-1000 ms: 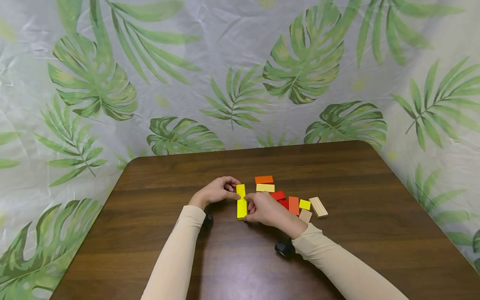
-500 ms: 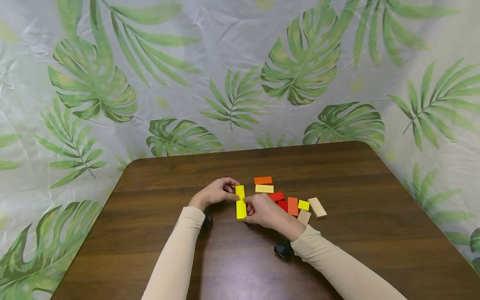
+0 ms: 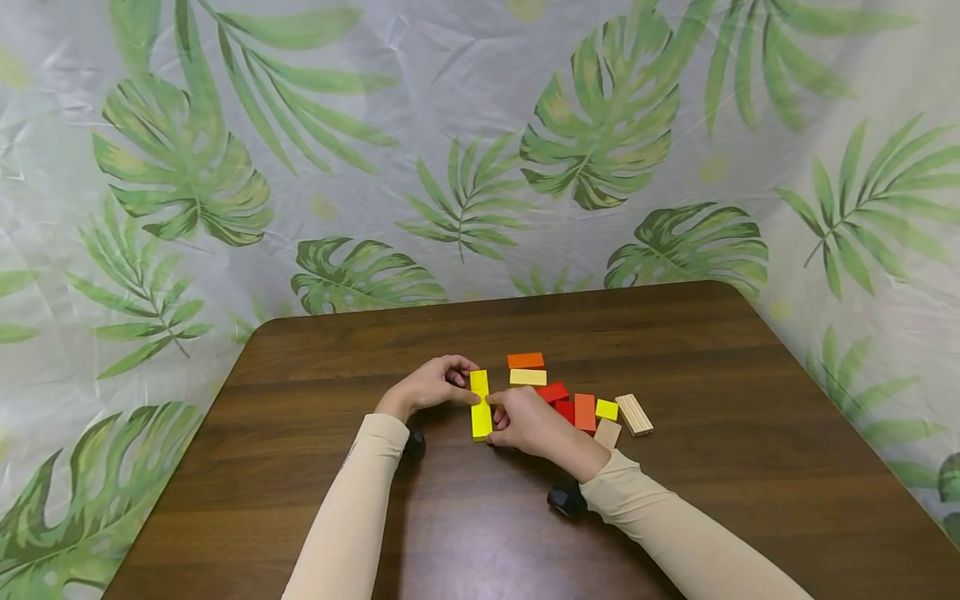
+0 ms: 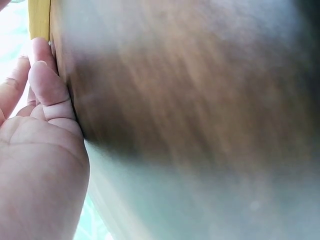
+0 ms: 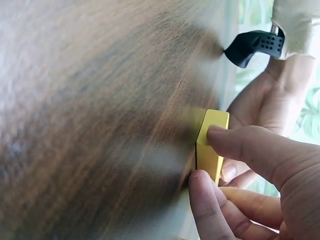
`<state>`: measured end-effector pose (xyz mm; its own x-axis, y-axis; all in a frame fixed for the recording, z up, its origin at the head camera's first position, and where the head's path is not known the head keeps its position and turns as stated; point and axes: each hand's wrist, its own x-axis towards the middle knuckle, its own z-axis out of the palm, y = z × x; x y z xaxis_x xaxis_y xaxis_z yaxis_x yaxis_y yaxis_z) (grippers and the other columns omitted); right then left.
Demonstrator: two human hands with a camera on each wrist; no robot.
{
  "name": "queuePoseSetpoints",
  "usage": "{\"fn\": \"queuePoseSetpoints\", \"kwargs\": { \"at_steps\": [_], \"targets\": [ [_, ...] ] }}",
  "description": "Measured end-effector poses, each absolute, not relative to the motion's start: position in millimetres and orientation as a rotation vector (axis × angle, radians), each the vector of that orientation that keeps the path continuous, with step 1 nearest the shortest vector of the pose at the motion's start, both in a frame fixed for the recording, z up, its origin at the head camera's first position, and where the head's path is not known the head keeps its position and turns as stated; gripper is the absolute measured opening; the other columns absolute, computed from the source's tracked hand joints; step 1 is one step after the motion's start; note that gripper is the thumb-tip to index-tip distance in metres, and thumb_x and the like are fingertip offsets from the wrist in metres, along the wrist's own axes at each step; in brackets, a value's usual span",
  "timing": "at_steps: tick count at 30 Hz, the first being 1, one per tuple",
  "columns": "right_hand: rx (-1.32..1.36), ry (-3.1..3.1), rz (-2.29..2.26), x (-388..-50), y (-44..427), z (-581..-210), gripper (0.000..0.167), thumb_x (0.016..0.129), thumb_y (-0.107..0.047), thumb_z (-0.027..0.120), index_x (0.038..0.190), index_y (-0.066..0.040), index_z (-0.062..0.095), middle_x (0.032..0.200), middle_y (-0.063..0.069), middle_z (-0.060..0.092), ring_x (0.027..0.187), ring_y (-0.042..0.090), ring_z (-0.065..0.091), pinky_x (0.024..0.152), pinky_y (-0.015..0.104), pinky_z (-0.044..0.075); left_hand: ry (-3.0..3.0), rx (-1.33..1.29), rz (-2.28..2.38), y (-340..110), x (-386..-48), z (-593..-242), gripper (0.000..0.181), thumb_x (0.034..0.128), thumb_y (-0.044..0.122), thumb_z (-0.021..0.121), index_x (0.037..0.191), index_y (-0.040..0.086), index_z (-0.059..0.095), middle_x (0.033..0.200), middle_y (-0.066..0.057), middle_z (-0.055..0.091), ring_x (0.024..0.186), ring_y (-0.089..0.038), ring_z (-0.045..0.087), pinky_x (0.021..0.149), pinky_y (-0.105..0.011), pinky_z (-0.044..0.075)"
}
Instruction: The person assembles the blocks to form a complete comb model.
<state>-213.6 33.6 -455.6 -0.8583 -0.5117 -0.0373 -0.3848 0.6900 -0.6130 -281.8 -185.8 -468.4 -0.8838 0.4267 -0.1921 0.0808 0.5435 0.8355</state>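
Note:
Two yellow blocks lie end to end in a line on the brown table, the far one (image 3: 479, 381) and the near one (image 3: 482, 423). The left hand (image 3: 431, 385) holds the far block from the left, its thumb by the join and its other fingers by the far end. From the right, the right hand (image 3: 536, 421) pinches the near block between a finger near the join and the thumb at the near end. The right wrist view shows the right hand (image 5: 255, 175) with two digits on a yellow block (image 5: 206, 150). Beside the left hand (image 4: 45, 135), a yellow edge (image 4: 39, 19) shows.
Right of the yellow pair lie an orange block (image 3: 526, 361), a pale yellow block (image 3: 528, 377), red blocks (image 3: 553, 392), an orange-red block (image 3: 585, 412), a small yellow block (image 3: 607, 409), a tan block (image 3: 607, 433) and a ridged wooden block (image 3: 634, 415).
The two yellow blocks now look more closely in line, with less of a step at the join. Both hands stay almost still around them.

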Motion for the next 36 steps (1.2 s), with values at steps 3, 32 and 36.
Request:
{"fn": "queuePoseSetpoints", "kwargs": {
  "at_steps": [3, 32, 36],
  "targets": [
    [-0.716, 2.695, -0.907, -214, 33, -456, 0.056, 0.084, -0.009, 0.093, 0.133, 0.005, 0.071, 0.09, 0.007, 0.071, 0.077, 0.012, 0.06, 0.077, 0.026, 0.061, 2.41, 0.415, 1.278, -186, -282, -468, 0.053, 0.0885, 0.016, 0.088, 0.136, 0.006, 0.065, 0.11, -0.008, 0.064, 0.1, -0.02, 0.056, 0.088, -0.027, 0.05],
    [-0.758, 2.69, -0.883, -210, 49, -451, 0.061, 0.086, -0.017, 0.091, 0.139, 0.004, 0.068, 0.095, 0.007, 0.073, 0.081, 0.011, 0.064, 0.079, 0.027, 0.062, 2.425, 0.414, 1.267, -184, -284, -471, 0.054, 0.0881, 0.018, 0.088, 0.135, 0.005, 0.066, 0.116, -0.009, 0.063, 0.101, -0.02, 0.056, 0.091, -0.029, 0.05],
    [-0.788, 2.692, -0.891, -210, 58, -447, 0.056, 0.088, -0.018, 0.09, 0.136, 0.004, 0.07, 0.096, 0.007, 0.074, 0.082, 0.011, 0.067, 0.079, 0.028, 0.063, 2.426, 0.414, 1.273, -187, -283, -469, 0.053, 0.0881, 0.018, 0.088, 0.135, 0.005, 0.066, 0.115, -0.009, 0.063, 0.101, -0.02, 0.056, 0.092, -0.029, 0.049]
  ]
}}
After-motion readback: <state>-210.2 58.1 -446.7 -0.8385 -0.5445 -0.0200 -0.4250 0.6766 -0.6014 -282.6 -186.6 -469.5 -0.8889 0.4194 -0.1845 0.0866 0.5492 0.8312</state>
